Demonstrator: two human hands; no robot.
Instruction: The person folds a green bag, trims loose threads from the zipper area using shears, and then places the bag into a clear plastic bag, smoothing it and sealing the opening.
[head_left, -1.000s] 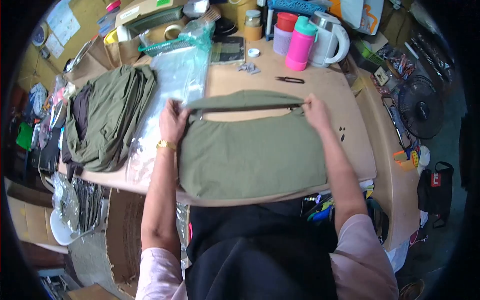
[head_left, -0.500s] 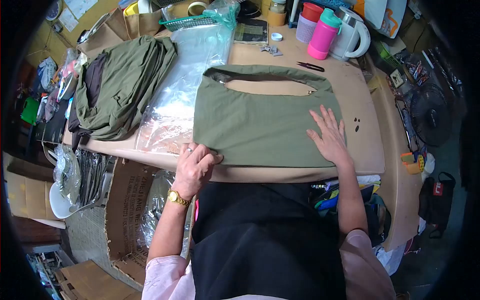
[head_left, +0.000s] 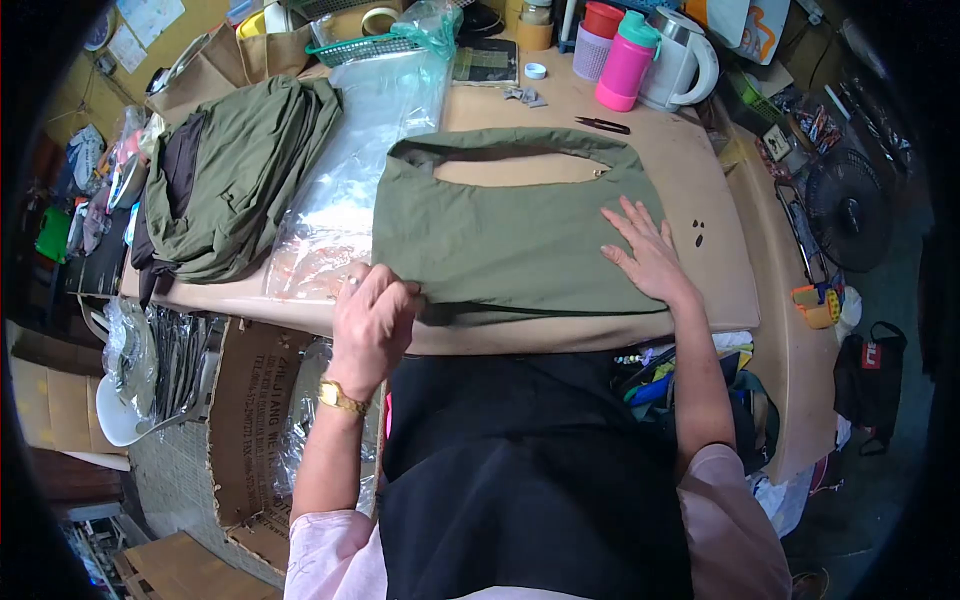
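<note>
An olive green fabric bag [head_left: 490,235] lies flat in front of me, its curved strap and long opening at the far side. A small metal zip pull shows near the opening's right end. My left hand [head_left: 372,320] pinches the bag's near left corner, holding that edge slightly raised off the table. Spread fingers of my right hand [head_left: 645,248] rest flat on the bag's right part. Clear plastic bags [head_left: 350,190] lie flat to the left, partly beneath the green bag's side.
More green bags are piled [head_left: 240,180] at the left of the table [head_left: 725,270]. Behind are thread snips [head_left: 603,125], a pink bottle [head_left: 625,75], a kettle [head_left: 672,65] and a green basket [head_left: 365,48]. An open cardboard box [head_left: 240,430] stands below, left.
My left hand has lifted the bag's near left corner a little, and the near edge now ripples. My right hand stays flat on the bag. The view has shifted slightly.
</note>
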